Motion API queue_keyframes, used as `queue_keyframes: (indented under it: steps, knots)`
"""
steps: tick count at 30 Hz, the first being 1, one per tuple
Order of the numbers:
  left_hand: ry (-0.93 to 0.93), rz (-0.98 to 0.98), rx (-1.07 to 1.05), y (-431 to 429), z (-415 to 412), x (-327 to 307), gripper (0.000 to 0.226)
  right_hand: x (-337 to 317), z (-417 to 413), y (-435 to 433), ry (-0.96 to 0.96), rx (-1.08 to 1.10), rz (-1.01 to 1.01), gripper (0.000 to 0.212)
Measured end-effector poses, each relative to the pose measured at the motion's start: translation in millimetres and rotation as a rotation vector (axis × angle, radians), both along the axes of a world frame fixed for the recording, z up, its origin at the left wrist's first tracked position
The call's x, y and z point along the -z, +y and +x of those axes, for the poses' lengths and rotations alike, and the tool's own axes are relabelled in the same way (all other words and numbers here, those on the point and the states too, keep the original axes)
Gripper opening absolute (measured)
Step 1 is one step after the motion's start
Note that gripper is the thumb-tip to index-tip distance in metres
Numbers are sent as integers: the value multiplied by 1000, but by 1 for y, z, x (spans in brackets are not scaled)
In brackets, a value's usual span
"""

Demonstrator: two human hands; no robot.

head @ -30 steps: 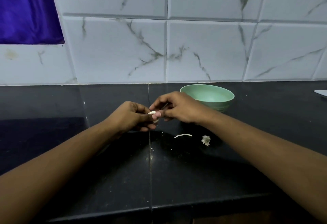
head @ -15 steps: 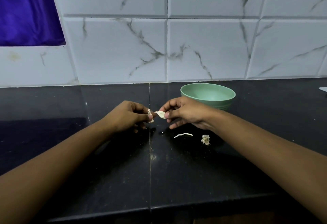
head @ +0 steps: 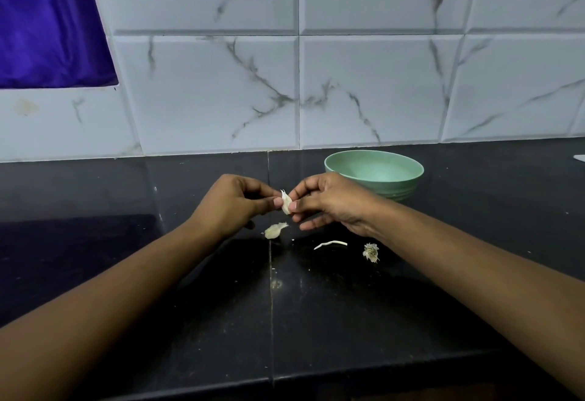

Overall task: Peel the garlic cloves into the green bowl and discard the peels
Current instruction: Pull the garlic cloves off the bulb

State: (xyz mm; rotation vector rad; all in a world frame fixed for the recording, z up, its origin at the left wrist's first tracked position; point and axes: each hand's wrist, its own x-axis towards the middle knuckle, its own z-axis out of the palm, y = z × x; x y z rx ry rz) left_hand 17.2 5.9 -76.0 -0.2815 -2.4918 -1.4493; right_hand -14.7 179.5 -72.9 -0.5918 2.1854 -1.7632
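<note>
Our garlic clove (head: 286,201) half covered by the fingers (head: 277,201) pinching it, green bowl (head: 403,188) near rim behind our right hand (head: 329,202), its floor unseen, white thing (head: 580,158) cut by the right edge, blue cloth (head: 47,20) cropped top and left

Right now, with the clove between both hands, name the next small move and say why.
Probably strip the papery wisp off the top of the garlic clove, which the left hand and right hand both pinch above the counter. That wisp suggests it is not fully peeled. One peel piece lies below; the green bowl sits just behind the right hand.
</note>
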Motion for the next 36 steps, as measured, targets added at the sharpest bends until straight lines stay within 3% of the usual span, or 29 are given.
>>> queue_keyframes:
  steps: [7, 15, 19, 22, 36]
  knots:
    - [34, 70, -17, 3, 0, -1, 8, -1, 2, -4, 69, 45, -70, 11]
    - [-105, 315, -28, 7, -4, 3, 16, 0, 5, -8, 57, 92, -119, 12]
    - [-148, 393, 33, 8, -4, 2, 7, -1, 5, -8, 89, 122, -133, 13]
    - [-142, 432, 47, 7, -4, 1, 19, -2, 7, -9, 102, 100, -151, 12]
    - [-121, 435, 93, 7, -6, 0, 3, -3, 4, -7, -39, 84, -249, 12]
